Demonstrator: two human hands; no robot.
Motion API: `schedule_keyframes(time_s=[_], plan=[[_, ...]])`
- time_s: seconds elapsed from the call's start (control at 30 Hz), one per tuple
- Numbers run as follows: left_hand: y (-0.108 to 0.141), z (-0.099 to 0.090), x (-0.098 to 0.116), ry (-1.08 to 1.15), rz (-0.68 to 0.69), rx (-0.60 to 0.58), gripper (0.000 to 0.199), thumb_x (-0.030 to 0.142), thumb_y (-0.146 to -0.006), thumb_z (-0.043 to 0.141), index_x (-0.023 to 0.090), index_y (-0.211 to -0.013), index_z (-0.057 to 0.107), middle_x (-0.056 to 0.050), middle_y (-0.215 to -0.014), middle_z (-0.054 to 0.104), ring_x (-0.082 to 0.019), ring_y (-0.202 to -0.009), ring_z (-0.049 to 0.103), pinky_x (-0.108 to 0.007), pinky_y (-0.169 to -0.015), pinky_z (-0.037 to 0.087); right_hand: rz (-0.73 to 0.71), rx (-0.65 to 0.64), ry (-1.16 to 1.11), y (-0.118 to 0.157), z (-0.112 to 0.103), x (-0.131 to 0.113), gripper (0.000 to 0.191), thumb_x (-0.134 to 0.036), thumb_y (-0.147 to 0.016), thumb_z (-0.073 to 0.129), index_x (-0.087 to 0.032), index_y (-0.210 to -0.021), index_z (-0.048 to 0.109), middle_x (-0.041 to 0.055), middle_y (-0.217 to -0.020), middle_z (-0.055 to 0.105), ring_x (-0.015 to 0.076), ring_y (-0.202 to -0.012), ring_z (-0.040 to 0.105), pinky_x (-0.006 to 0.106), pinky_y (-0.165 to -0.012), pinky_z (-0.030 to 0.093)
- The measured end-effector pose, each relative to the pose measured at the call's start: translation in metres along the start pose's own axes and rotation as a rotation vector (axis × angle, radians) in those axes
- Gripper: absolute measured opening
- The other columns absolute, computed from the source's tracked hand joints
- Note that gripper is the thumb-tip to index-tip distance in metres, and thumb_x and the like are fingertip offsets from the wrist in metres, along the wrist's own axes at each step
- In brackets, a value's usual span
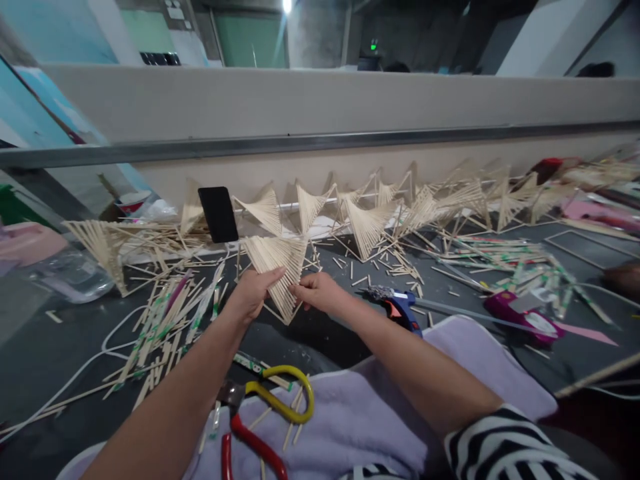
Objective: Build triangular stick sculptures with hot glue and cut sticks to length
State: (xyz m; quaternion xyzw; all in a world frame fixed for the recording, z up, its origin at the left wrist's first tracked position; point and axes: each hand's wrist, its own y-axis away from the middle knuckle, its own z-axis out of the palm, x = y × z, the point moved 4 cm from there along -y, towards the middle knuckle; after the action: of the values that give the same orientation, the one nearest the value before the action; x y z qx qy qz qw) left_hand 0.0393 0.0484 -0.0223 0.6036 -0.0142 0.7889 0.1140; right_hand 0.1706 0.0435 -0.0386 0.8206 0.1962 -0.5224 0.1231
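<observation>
A twisted, fan-like model of thin wooden sticks is held just above the dark table, its point turned toward me. My left hand grips its left side, thumb lying across the sticks. At the lower right edge, my right hand has its fingertips pinched together against the model; whether a small piece sits between them is hidden. To the right lies a blue glue gun. Nearer to me, pliers with one yellow and one red handle rest on a lilac towel.
Similar stick models stand along the back wall. Loose sticks lie in piles at left, with wrapped chopsticks at right. A black phone leans upright behind the model. A magenta tape dispenser and a white cable are also on the table.
</observation>
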Motion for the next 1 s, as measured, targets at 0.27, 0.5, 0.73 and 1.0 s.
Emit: schedule_keyframes(time_s=[0.27,0.5,0.73,1.0], plan=[[0.025,-0.025,0.049,-0.285,-0.027,-0.042,0.044,0.028,-0.056,0.074,0.011,-0.095,0.066,-0.011,-0.087,0.069,-0.026,-0.083,0.063,-0.032,-0.074,0.049,0.071,-0.546,0.188,0.038,-0.065,-0.036,0.028,-0.04,-0.074,0.056,-0.013,-0.074,0.062,-0.0006,-0.055,0.056,0.0067,-0.044,0.048,0.018,-0.041,0.034],[0.054,-0.01,0.057,-0.358,-0.255,-0.281,0.044,0.018,-0.053,0.075,0.02,-0.096,0.067,-0.008,-0.089,0.069,-0.027,-0.083,0.063,-0.033,-0.072,0.051,-0.278,0.2,-0.123,0.047,-0.104,-0.075,0.022,-0.029,-0.076,0.058,-0.016,-0.094,0.058,0.0028,-0.086,0.06,0.0091,-0.074,0.055,0.021,-0.065,0.043],[0.057,0.008,0.053,-0.51,-0.246,-0.402,0.041,0.019,-0.054,0.073,0.02,-0.094,0.068,-0.006,-0.085,0.069,-0.027,-0.083,0.062,-0.032,-0.068,0.051,-0.319,-0.079,-0.209,0.045,-0.066,-0.089,0.024,-0.03,-0.077,0.056,-0.014,-0.095,0.06,0.0023,-0.087,0.061,0.0114,-0.083,0.055,0.024,-0.074,0.042],[0.059,0.013,0.045,-0.511,-0.294,-0.402,0.033,0.022,-0.056,0.072,0.018,-0.088,0.069,-0.006,-0.078,0.069,-0.025,-0.073,0.063,-0.029,-0.063,0.051,-0.33,-0.072,-0.223,0.034,-0.059,-0.075,0.016,-0.028,-0.074,0.058,-0.013,-0.077,0.057,-0.0022,-0.067,0.051,0.0073,-0.062,0.046,0.02,-0.059,0.037]])
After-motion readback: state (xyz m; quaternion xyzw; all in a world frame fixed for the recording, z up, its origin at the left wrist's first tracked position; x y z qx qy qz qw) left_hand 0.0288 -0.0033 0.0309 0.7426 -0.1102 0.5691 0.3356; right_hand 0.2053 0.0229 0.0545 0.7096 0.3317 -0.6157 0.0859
